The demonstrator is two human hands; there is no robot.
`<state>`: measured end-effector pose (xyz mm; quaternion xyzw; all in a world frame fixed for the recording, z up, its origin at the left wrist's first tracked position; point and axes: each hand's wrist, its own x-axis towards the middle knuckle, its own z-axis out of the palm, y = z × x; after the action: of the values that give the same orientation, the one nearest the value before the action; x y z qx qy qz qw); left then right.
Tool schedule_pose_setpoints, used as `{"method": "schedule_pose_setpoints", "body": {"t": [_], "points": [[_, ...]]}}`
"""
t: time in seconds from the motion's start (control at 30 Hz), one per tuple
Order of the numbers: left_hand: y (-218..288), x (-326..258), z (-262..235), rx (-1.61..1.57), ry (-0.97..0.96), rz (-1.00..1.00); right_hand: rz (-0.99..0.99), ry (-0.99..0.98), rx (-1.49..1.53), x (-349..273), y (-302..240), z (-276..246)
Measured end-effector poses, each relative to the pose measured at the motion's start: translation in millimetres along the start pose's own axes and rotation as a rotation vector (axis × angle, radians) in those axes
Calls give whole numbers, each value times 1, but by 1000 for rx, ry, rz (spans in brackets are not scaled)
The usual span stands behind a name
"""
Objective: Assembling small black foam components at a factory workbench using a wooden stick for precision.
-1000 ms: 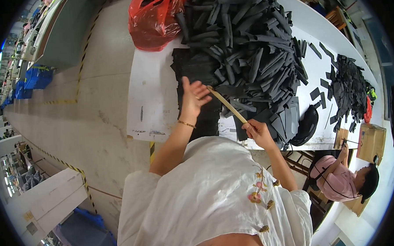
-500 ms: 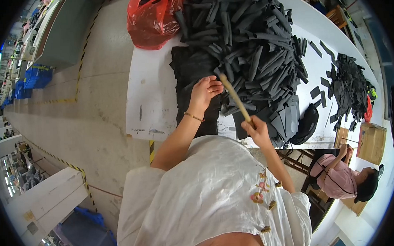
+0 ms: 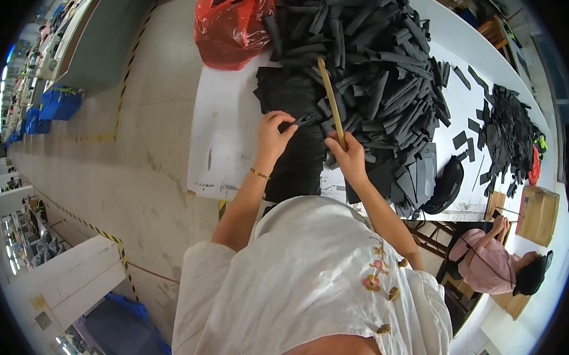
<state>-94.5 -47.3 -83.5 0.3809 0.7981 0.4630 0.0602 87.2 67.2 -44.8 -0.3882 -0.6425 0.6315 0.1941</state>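
My right hand is wrapped round the lower end of a long, pale wooden stick, which points away from me over the edge of the heap. To the left, my left hand has thumb and fingers pinched at a small black piece, just above a layer of flat black sheets. Beyond and to the right of both hands lies a big pile of curled black strips. What the strips are made of cannot be told.
A red plastic bag sits at the table's far left. On the white table, flat dark pieces and a black rounded object lie to the right. Farther right are another dark heap, a cardboard box and a seated person.
My left hand has come down and left, from open beside the stick to a pinch on a black piece. My right hand has moved left and away from me, and the stick stands straighter.
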Motion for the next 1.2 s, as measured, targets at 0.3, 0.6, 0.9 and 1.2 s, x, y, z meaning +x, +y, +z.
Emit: {"method": "schedule_pose_setpoints", "body": {"t": [0.3,0.6,0.9,1.2], "points": [[60,-15,19,-377,-217,-18,-33,-15,3,23,-14,9],[107,-63,13,-954,-770,-330,-149,410,364,32,-66,-12],[111,-23,15,-846,-80,-104,-336,298,-58,23,-77,-31],[120,-2,19,-910,-266,-246,-132,156,269,-8,-66,-12]]}}
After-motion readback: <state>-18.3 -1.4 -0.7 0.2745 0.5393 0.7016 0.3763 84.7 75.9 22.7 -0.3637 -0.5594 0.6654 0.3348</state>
